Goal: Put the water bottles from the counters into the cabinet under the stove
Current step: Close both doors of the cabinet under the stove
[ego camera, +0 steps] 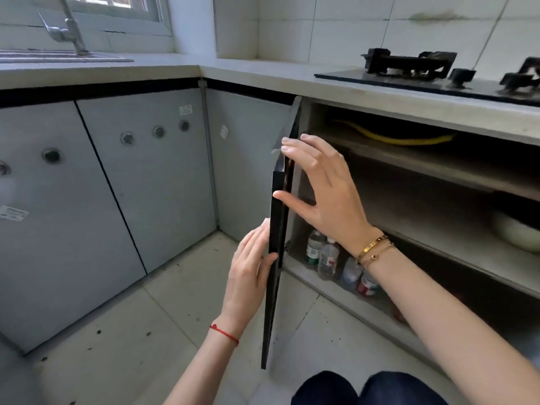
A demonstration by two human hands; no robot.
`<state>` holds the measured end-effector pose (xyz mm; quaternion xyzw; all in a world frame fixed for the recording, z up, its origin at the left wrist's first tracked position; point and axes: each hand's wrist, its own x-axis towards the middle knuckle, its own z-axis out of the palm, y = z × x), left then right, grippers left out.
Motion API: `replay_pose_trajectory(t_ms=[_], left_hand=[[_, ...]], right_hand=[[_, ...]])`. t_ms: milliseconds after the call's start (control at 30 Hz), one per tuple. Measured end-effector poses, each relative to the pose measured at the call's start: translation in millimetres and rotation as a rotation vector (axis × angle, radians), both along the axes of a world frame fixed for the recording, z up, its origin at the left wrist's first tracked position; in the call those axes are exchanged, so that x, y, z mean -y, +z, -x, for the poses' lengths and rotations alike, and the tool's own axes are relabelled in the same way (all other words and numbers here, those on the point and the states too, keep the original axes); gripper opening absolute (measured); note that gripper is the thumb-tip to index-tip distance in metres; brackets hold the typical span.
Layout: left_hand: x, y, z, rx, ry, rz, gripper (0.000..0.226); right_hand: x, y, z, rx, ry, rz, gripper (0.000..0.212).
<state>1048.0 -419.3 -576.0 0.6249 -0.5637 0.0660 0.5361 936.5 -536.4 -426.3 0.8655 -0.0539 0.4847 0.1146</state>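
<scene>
The cabinet under the stove stands open, its dark door point(277, 229) swung out edge-on toward me. My left hand point(249, 270) lies flat against the door's outer face near its lower half. My right hand point(324, 188) touches the door's edge higher up, fingers spread, thumb on the rim. Several clear water bottles point(328, 258) stand on the cabinet's bottom shelf point(336, 293) at its left end, partly hidden behind my right wrist; one has a green label point(313, 249), another a red one point(366, 286).
A black gas stove point(432, 74) sits on the grey counter point(248, 71) above. A yellow hose point(391, 137) runs under the counter. A white bowl point(514, 232) rests on the middle shelf. Closed grey cabinet doors point(146, 176) line the left; sink and tap point(70, 27) far left.
</scene>
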Motion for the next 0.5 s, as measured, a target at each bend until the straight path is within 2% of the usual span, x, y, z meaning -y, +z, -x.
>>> replay_pose_trajectory(t_ms=[133, 300, 500], left_hand=[[21, 3, 32, 0.0, -0.113, -0.038, 0.058], [61, 6, 80, 0.013, -0.175, -0.065, 0.068], [118, 6, 126, 0.146, -0.293, -0.139, 0.071]], right_hand=[[12, -3, 45, -0.002, -0.051, -0.032, 0.056], [34, -7, 103, -0.029, -0.235, -0.046, 0.057], [74, -9, 163, 0.02, -0.462, -0.119, 0.059]])
